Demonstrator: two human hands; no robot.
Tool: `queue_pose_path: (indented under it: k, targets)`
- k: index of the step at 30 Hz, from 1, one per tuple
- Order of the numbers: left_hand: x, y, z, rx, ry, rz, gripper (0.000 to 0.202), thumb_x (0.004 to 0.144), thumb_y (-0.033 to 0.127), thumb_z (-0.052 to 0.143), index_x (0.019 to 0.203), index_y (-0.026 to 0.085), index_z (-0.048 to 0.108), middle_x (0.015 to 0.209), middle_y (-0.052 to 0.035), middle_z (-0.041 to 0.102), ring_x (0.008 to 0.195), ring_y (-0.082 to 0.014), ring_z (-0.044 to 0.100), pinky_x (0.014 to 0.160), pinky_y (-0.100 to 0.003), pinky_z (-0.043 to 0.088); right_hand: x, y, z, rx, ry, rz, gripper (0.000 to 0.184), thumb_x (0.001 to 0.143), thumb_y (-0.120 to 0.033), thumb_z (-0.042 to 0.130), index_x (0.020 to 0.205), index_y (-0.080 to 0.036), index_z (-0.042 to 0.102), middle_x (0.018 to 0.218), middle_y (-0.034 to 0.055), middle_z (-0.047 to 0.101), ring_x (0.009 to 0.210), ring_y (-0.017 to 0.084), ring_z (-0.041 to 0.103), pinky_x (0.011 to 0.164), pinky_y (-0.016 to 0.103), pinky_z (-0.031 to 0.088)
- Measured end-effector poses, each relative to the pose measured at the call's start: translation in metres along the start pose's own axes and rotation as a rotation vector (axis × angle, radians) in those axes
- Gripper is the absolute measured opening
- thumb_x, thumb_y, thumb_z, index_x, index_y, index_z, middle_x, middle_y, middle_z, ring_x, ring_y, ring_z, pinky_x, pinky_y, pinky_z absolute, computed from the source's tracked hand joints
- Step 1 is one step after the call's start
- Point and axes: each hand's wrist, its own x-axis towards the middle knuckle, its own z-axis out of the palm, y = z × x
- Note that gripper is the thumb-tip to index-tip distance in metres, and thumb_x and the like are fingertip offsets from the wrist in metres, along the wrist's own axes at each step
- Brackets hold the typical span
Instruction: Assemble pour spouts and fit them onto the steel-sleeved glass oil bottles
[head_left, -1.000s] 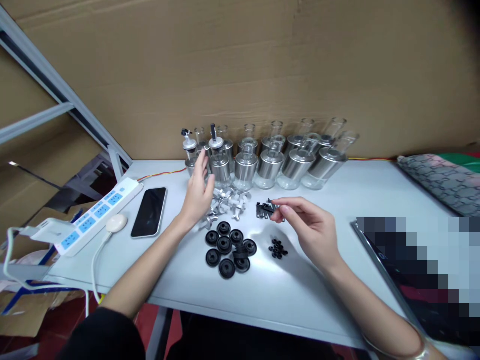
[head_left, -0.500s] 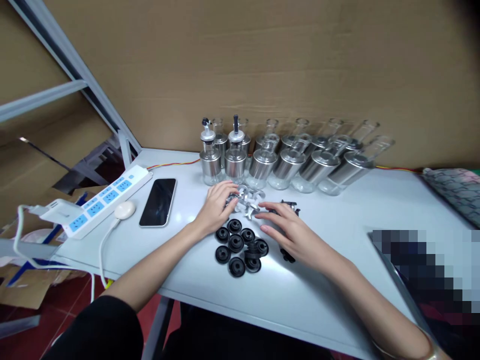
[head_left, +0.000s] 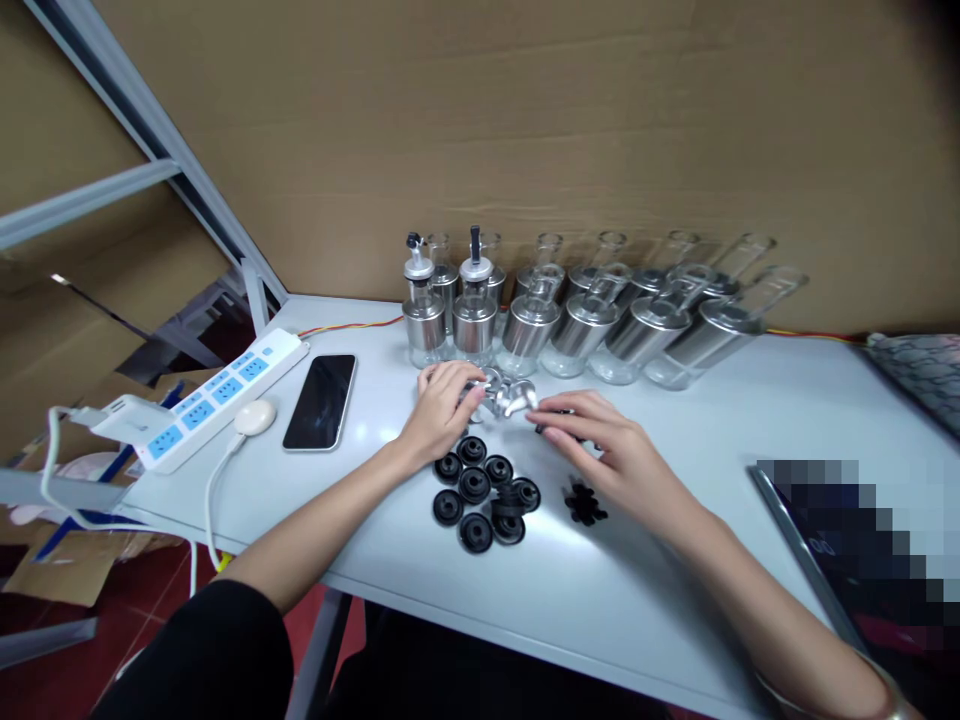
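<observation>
Silver parts (head_left: 519, 400) lie piled before the bottles (head_left: 529, 332), beneath your curled left hand (head_left: 441, 410) and beside your right hand (head_left: 611, 448), its fingertips bunched, either grip unclear; two front bottles wear tops (head_left: 475, 269), the rest stand open-necked.

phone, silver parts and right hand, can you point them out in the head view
Phone (head_left: 320, 403): head view, middle of dark screen.
Silver parts (head_left: 519, 398): head view, pile's right side.
Right hand (head_left: 622, 450): head view, middle of hand.
</observation>
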Motion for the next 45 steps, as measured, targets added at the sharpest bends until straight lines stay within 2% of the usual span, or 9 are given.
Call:
queue_pose_path:
  k: [3, 5, 10, 14, 21, 26, 32, 38, 45]
  targets:
    - [-0.002, 0.000, -0.005, -0.057, -0.029, -0.057, 0.029, 0.095, 0.033, 0.030, 0.108, 0.021, 0.052, 0.118, -0.0062, 0.059, 0.116, -0.0211, 0.049, 0.105, -0.044, 0.027, -0.001, 0.012, -0.001, -0.148, 0.174, 0.049, 0.030, 0.095, -0.026, 0.044, 0.115, -0.017, 0.065, 0.112, 0.0126, 0.062, 0.103, 0.027, 0.056, 0.085, 0.043, 0.048]
    - [-0.003, -0.002, -0.012, -0.127, -0.104, -0.056, 0.030, 0.090, 0.031, 0.033, 0.114, 0.022, 0.049, 0.124, -0.0076, 0.055, 0.122, -0.0231, 0.045, 0.108, -0.047, 0.026, -0.002, 0.021, 0.002, -0.294, 0.187, 0.058, 0.033, 0.096, -0.026, 0.042, 0.119, -0.014, 0.062, 0.116, 0.0158, 0.060, 0.105, 0.031, 0.054, 0.084, 0.047, 0.046]
    - [-0.003, -0.013, -0.034, -0.225, -0.255, 0.011, 0.059, 0.067, 0.020, 0.050, 0.125, 0.023, 0.040, 0.147, -0.0111, 0.026, 0.141, -0.0289, 0.021, 0.114, -0.052, 0.022, -0.006, 0.027, 0.011, -0.432, 0.015, 0.074, 0.034, 0.096, -0.023, 0.038, 0.120, -0.012, 0.060, 0.120, 0.0167, 0.058, 0.108, 0.033, 0.052, 0.079, 0.046, 0.045]
    - [-0.002, -0.015, -0.039, -0.133, -0.339, -0.002, 0.074, 0.067, 0.023, 0.062, 0.134, 0.024, 0.032, 0.153, -0.0121, 0.012, 0.144, -0.0329, 0.008, 0.116, -0.057, 0.015, -0.006, 0.014, 0.016, -0.345, -0.083, 0.029, 0.033, 0.097, -0.021, 0.038, 0.121, -0.014, 0.059, 0.120, 0.0150, 0.058, 0.109, 0.029, 0.052, 0.083, 0.044, 0.045]
    - [-0.005, -0.017, -0.023, 0.002, -0.287, 0.009, 0.066, 0.079, 0.042, 0.064, 0.136, 0.026, 0.035, 0.147, -0.0115, 0.027, 0.140, -0.0296, 0.023, 0.115, -0.053, 0.023, -0.006, 0.002, 0.024, -0.280, -0.131, -0.020, 0.034, 0.096, -0.019, 0.038, 0.124, -0.014, 0.057, 0.126, 0.0151, 0.056, 0.112, 0.030, 0.052, 0.086, 0.048, 0.048]
    - [-0.006, -0.019, -0.017, 0.068, -0.249, 0.017, 0.065, 0.083, 0.050, 0.059, 0.137, 0.024, 0.035, 0.146, -0.0108, 0.034, 0.138, -0.0280, 0.025, 0.115, -0.050, 0.023, -0.006, 0.004, 0.022, -0.239, -0.009, -0.033, 0.035, 0.094, -0.019, 0.041, 0.125, -0.009, 0.057, 0.125, 0.0189, 0.055, 0.112, 0.031, 0.054, 0.089, 0.050, 0.050]
    - [-0.004, -0.013, -0.013, 0.134, -0.191, -0.035, 0.056, 0.086, 0.047, 0.058, 0.133, 0.023, 0.041, 0.140, -0.0088, 0.045, 0.137, -0.0278, 0.028, 0.113, -0.049, 0.025, -0.005, -0.006, 0.013, -0.008, 0.131, 0.161, 0.028, 0.091, -0.021, 0.048, 0.107, -0.013, 0.069, 0.105, 0.0131, 0.062, 0.074, 0.017, 0.065, 0.052, 0.026, 0.056]
    - [-0.002, -0.004, -0.008, 0.167, -0.141, -0.064, 0.053, 0.085, 0.045, 0.060, 0.130, 0.022, 0.045, 0.137, -0.0090, 0.048, 0.134, -0.0278, 0.032, 0.110, -0.048, 0.029, -0.006, -0.012, 0.021, 0.093, 0.016, 0.179, 0.034, 0.092, -0.025, 0.045, 0.120, -0.021, 0.064, 0.119, 0.0124, 0.057, 0.099, 0.023, 0.063, 0.080, 0.038, 0.059]
    - [-0.003, -0.005, -0.008, 0.164, -0.157, -0.056, 0.044, 0.087, 0.043, 0.058, 0.125, 0.024, 0.051, 0.138, -0.0071, 0.048, 0.134, -0.0274, 0.031, 0.110, -0.049, 0.026, -0.005, -0.011, 0.018, 0.225, -0.079, 0.201, 0.039, 0.094, -0.028, 0.044, 0.131, -0.030, 0.055, 0.129, 0.0101, 0.050, 0.116, 0.025, 0.056, 0.087, 0.039, 0.057]
